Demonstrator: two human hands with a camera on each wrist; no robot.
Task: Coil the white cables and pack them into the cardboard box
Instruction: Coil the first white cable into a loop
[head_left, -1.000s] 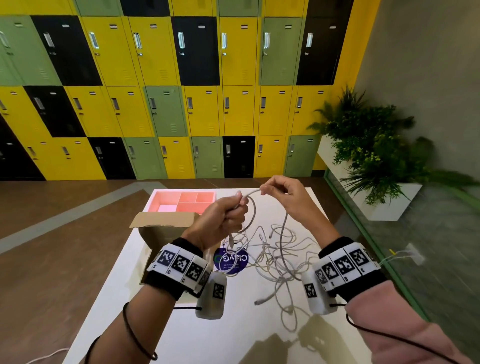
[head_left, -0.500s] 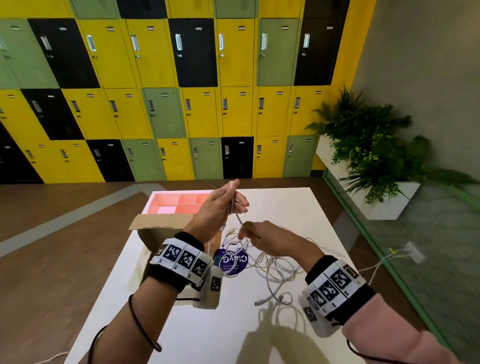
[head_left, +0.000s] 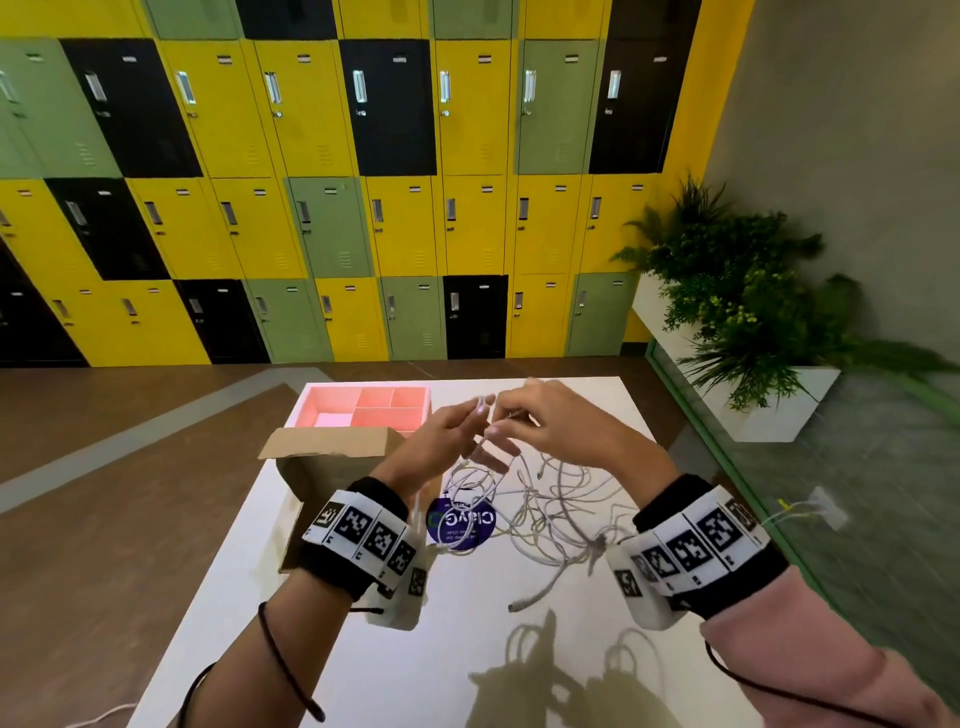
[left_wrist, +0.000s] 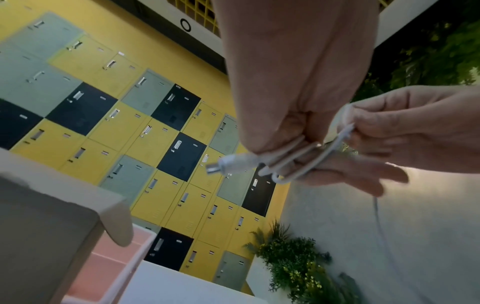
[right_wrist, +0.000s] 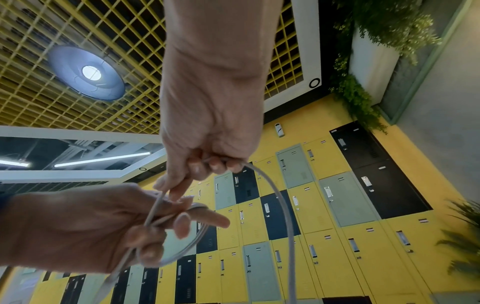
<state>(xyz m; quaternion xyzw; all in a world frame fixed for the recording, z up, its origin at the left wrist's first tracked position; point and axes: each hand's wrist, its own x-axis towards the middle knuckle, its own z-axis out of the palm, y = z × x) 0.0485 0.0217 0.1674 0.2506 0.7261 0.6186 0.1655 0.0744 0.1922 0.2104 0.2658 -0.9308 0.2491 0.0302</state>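
Both hands were up at frame centre, above the table (head_left: 363, 675). The left hand (head_left: 441, 441) pinched a small bundle of loops of one white cable (left_wrist: 293, 164), plug end (left_wrist: 228, 164) sticking out left in the wrist view. The right hand (head_left: 561, 431) gripped the same cable's free run btwn thumb & fingers, feeding it toward the bundle.

To do it well, IMO: keep loops even, hold them flat under the left thumb, let the right hand slide along w/o yanking the tangle (head_left: 561, 509) lying centre-right on the table.

Count: 1 cardboard box (head_left: 322, 462), open, left of centre; 1 pink divided tray (head_left: 363, 405) behind it; 1 blue round sticker (head_left: 460, 525); cables in the pile too knotted to count; 2 hands.
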